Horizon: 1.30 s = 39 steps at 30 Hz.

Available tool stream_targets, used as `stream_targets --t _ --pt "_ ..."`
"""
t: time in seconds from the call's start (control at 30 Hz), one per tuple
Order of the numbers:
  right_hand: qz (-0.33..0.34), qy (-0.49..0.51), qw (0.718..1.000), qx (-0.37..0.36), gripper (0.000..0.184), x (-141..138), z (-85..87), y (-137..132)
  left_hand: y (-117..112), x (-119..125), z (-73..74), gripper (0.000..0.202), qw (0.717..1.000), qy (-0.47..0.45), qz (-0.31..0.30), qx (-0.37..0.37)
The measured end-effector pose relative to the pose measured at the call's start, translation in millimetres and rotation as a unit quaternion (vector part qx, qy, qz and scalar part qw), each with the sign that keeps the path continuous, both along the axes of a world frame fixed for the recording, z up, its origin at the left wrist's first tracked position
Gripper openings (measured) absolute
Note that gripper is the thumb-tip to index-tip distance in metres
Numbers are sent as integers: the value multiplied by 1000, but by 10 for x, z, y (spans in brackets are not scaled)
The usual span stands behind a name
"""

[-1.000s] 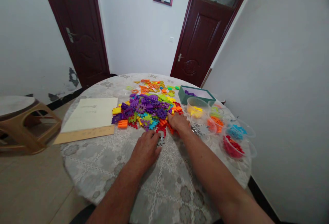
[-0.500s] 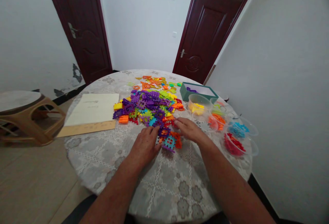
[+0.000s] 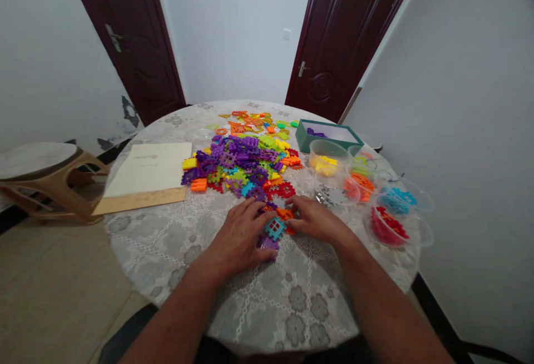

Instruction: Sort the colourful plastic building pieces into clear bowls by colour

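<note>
A heap of notched plastic building pieces (image 3: pixel 237 158), mostly purple, lies on the table. My left hand (image 3: pixel 236 236) rests at its near edge, fingers spread, over a light blue square piece (image 3: pixel 275 229) and a purple piece (image 3: pixel 269 242). Across from it, my right hand (image 3: pixel 317 219) curves beside an orange piece (image 3: pixel 286 214), touching it with thumb and fingertips apart. Red pieces (image 3: pixel 286 188) lie just beyond the right fingertips. Parts of the pieces under the left fingers are hidden.
Clear tubs hold yellow pieces (image 3: pixel 324 165), orange pieces (image 3: pixel 361 186), blue pieces (image 3: pixel 396 200) and red pieces (image 3: pixel 389 225) at the right. Behind them sits a green box (image 3: pixel 306 144). Paper (image 3: pixel 154 166) lies left; a stool (image 3: pixel 50 186) stands beyond the table.
My right hand has drawn slightly nearer, from the red pieces to the orange piece. The left thumb has spread over the purple piece. The view has tilted downward.
</note>
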State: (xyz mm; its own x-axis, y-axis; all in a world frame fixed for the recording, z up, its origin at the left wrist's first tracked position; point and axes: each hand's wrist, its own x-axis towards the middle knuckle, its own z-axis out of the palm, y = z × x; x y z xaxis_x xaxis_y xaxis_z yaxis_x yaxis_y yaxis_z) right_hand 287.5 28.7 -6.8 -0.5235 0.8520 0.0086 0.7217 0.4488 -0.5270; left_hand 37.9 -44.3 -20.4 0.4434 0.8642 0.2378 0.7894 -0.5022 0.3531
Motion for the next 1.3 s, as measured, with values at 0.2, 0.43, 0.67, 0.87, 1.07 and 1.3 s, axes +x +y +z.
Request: stream_targets --t 0.2,0.43,0.67,0.87,1.07,1.3 --pt "9 -8 1000 26 29 -59 -91 21 106 39 -50 44 999 12 42 19" --pt "-19 -31 998 60 21 44 -22 60 218 -91 -30 21 994 -17 89 68" --pt "41 -17 998 53 17 -26 93 -53 159 34 -75 50 998 -21 7 56" --pt "60 -36 997 45 12 -20 94 -52 186 15 -25 36 996 -29 64 58" --pt "81 -69 994 28 21 -94 89 -118 229 -254 -15 34 979 -11 172 108" --pt "84 -76 993 26 23 -112 40 -157 244 -411 -101 35 964 38 255 60"
